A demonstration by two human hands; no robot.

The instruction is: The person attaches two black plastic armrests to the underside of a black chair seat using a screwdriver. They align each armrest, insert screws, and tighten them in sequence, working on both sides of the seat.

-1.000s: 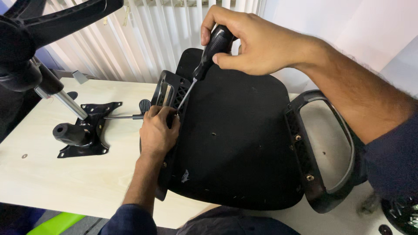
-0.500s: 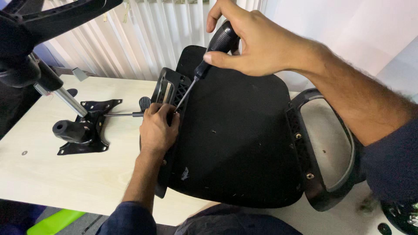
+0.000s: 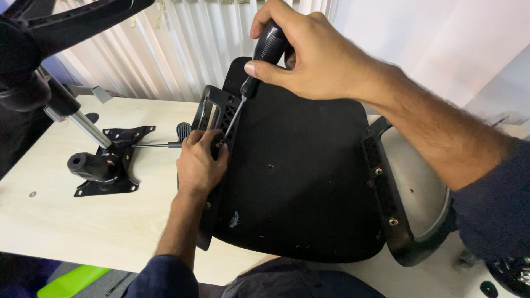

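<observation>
The chair seat lies upside down on the tabletop, its black underside facing you, and you work at its left edge, where the left armrest bracket sits against it. Your right hand is closed around the black handle of the screwdriver, and the thin shaft slants down to a screw at the bracket. Your left hand lies on the bracket, fingers curled and pressing it to the seat; the two hands are apart, one above and one below. On the other side the right armrest seems already fixed, because screw heads show along its bracket, so I judge the work is about halfway: the left bracket is not yet fully fastened, and the metal plate with the gas cylinder lies apart on the tabletop, near the left hand, not mounted. The tip of the screwdriver and the screw are hidden by your left fingers, so I cannot tell how deep the screw sits. The chair base at the top left is cut off by the frame.
</observation>
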